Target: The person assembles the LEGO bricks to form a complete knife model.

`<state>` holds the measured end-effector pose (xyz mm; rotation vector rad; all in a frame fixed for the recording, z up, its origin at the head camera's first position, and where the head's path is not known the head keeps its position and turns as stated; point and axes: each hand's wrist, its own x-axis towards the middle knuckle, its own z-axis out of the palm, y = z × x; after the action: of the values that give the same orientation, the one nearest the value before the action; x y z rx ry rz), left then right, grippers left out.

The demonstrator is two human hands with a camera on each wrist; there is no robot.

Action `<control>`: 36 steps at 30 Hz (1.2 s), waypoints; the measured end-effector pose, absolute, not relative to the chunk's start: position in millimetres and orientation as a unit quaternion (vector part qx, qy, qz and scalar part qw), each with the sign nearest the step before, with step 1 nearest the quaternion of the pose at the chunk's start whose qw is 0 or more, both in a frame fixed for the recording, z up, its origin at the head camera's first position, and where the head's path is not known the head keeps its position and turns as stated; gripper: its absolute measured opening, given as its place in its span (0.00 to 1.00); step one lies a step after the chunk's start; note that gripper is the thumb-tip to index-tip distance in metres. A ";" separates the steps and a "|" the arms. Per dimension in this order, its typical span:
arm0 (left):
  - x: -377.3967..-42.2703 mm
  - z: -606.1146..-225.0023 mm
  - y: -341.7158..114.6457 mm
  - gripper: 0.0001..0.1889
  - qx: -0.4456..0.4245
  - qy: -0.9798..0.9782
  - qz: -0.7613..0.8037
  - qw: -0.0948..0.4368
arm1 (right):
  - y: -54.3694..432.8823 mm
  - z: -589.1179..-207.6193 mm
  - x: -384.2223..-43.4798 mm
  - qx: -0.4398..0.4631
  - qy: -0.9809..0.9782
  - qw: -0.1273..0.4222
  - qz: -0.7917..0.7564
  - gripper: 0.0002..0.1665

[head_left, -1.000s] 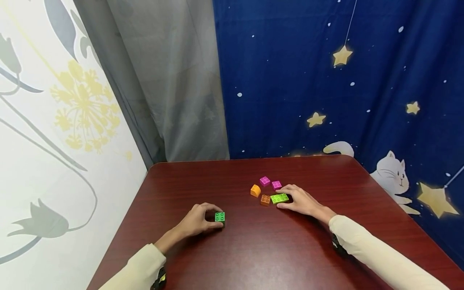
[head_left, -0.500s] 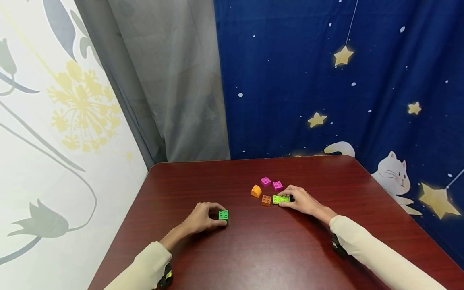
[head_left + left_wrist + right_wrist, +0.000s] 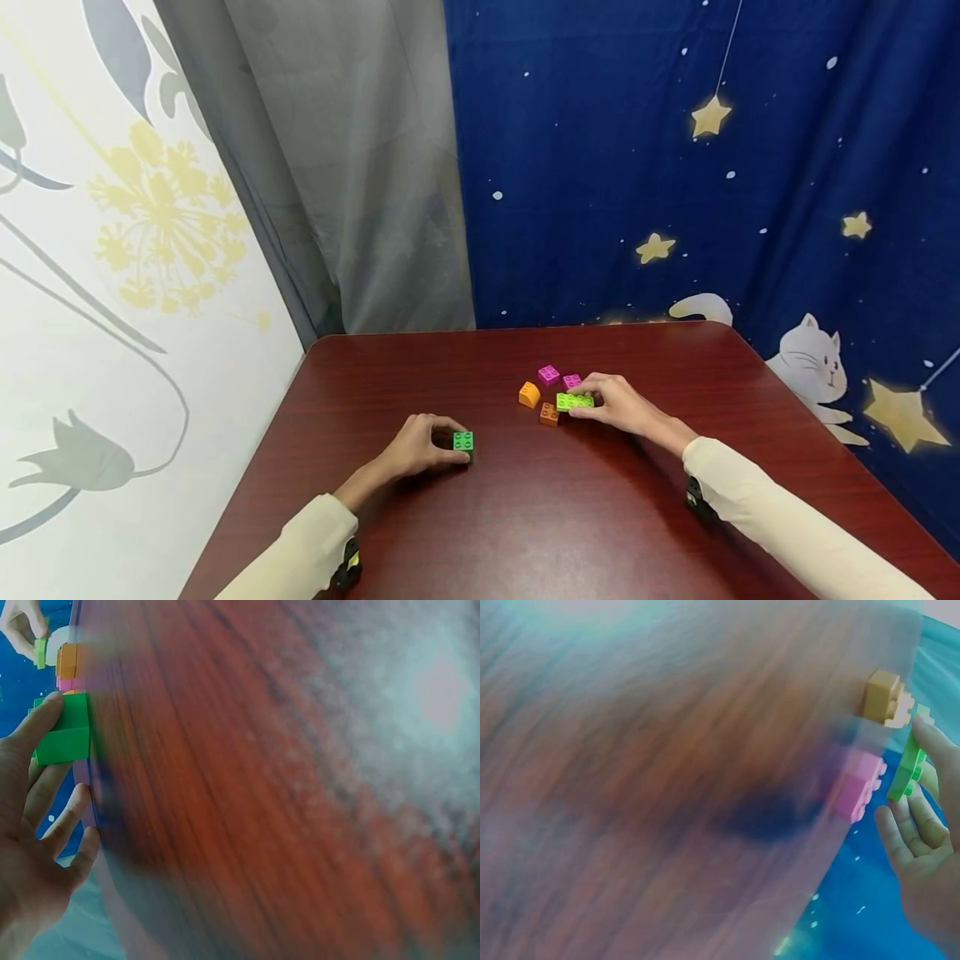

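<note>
My left hand (image 3: 418,448) pinches a green toy building brick (image 3: 462,442) between thumb and fingers, at the left-middle of the table. In the left wrist view the green brick (image 3: 66,733) looks two layers tall. My right hand (image 3: 621,404) grips a flat lime-green brick (image 3: 573,402) with two rows of studs. The right wrist view shows this lime brick (image 3: 907,769) held just above the table, between thumb and fingers. Close to it are a brown-orange brick (image 3: 549,415), an orange curved-top brick (image 3: 528,395) and two magenta bricks, one (image 3: 548,375) farther back, the other (image 3: 572,382) nearer my right fingers.
The dark red wooden table (image 3: 510,517) spreads under both arms. A patterned white wall (image 3: 150,350) runs along its left side. Behind it hang a grey curtain (image 3: 382,183) and a blue one (image 3: 585,167) with stars.
My right hand has taken hold of the lime brick and raised it slightly, shifting it a little left and away. My left hand has moved slightly right with the green brick.
</note>
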<state>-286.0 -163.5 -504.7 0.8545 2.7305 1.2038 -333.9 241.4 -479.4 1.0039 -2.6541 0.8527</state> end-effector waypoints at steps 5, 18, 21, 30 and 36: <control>-287.6 -503.5 -165.0 0.17 0.267 0.881 0.390 0.021 | 221.9 -472.3 -333.7 0.349 -0.886 0.096 0.288 0.20; -288.4 -504.1 -163.2 0.18 0.258 0.886 0.386 0.014 | 162.5 -463.1 -326.5 0.387 -0.873 0.087 0.285 0.20; -287.0 -504.1 -163.9 0.17 0.255 0.886 0.386 0.013 | 150.0 -465.0 -323.9 0.395 -0.867 0.081 0.292 0.19; -289.3 -504.4 -164.2 0.17 0.250 0.888 0.384 0.019 | 121.7 -472.6 -317.0 0.423 -0.851 0.088 0.300 0.18; -290.8 -504.1 -165.0 0.18 0.246 0.889 0.386 0.027 | 106.1 -477.4 -312.7 0.431 -0.848 0.087 0.297 0.18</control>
<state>-290.8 -165.0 -504.1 0.7599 2.7449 1.1933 -312.7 106.1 -477.4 1.2838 -2.5248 0.8841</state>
